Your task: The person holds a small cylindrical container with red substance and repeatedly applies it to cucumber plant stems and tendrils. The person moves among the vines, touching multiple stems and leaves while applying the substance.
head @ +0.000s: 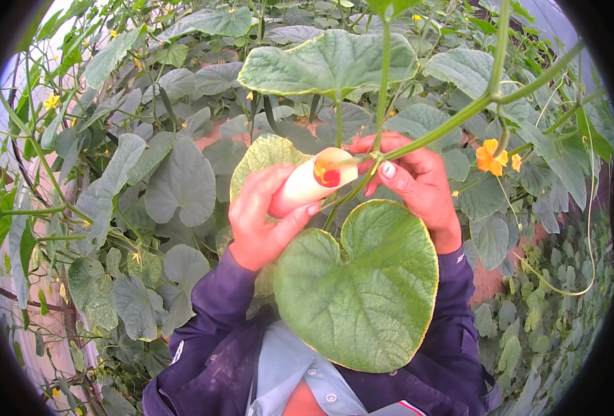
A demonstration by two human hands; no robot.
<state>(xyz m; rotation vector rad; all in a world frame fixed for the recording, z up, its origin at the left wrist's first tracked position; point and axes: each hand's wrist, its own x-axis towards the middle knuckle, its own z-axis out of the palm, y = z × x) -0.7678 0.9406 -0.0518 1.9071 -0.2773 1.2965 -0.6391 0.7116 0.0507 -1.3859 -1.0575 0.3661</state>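
Before my chest, my left hand (265, 213) is closed round a pale tube-shaped container (304, 184) with a red and orange inside at its cut, lipped end. That lip touches or nearly touches a node of the green cucumber vine stem (437, 130). My right hand (416, 179) has its thumb and fingers at the same node, on the right; whether they pinch the stem is hard to tell. Below the node a large heart-shaped leaf (359, 286) hangs in front of my jacket. Another broad leaf (333, 62) stands above my hands.
Dense cucumber foliage surrounds me, with slender dark cucumbers (270, 112) hanging behind. A yellow-orange flower (491, 157) sits right of my right hand. A curling tendril (590, 223) loops at the far right. More vine stems (41, 151) cross on the left.
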